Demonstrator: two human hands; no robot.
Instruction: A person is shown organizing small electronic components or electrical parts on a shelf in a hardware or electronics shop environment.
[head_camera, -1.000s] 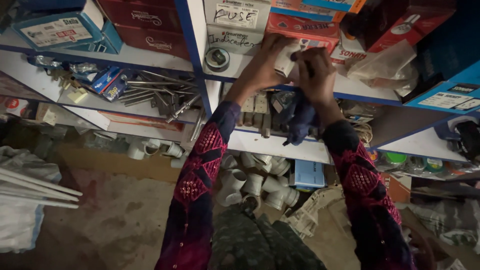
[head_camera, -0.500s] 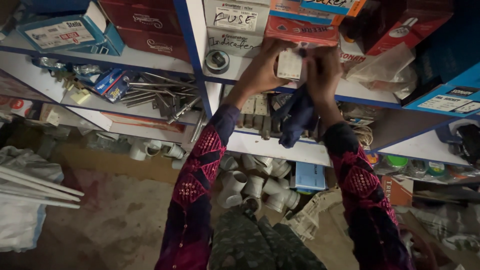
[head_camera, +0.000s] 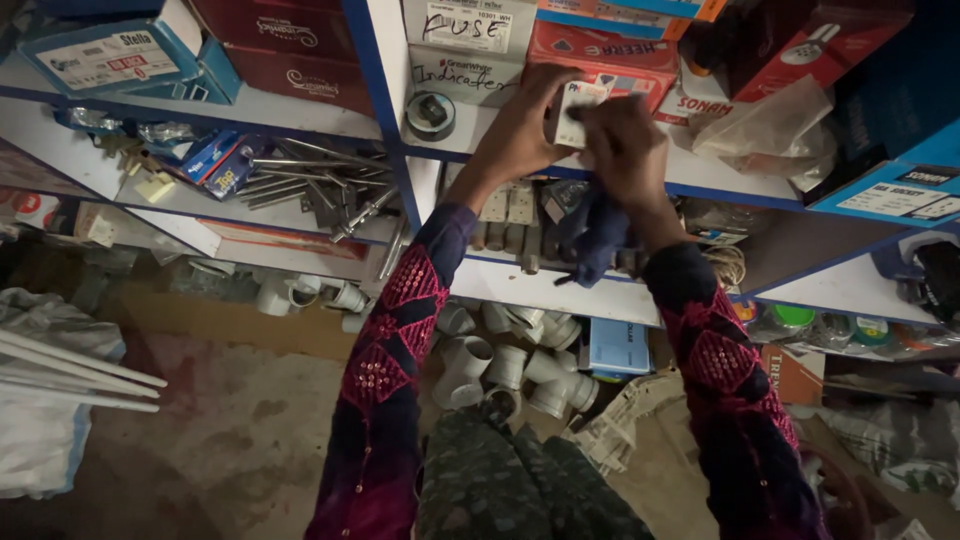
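- The right hand (head_camera: 625, 140) is covering part of the small white box (head_camera: 578, 105), so its lower edge is hidden.
- The left hand (head_camera: 520, 130) is gripping the box from the left, and the right hand is pinching it from the right, at the shelf (head_camera: 300, 110) edge.
- A dark blue cloth (head_camera: 598, 235) is hanging under the right hand; how it is held is unclear.
- One box, one cloth and two hands are showing.
- White pipe fittings (head_camera: 500, 360) are lying below, too jumbled to count.

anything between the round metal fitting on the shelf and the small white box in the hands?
Head view: only the left hand lies between the round fitting and the white box, which it grips with the right hand; a blue cloth hangs below.
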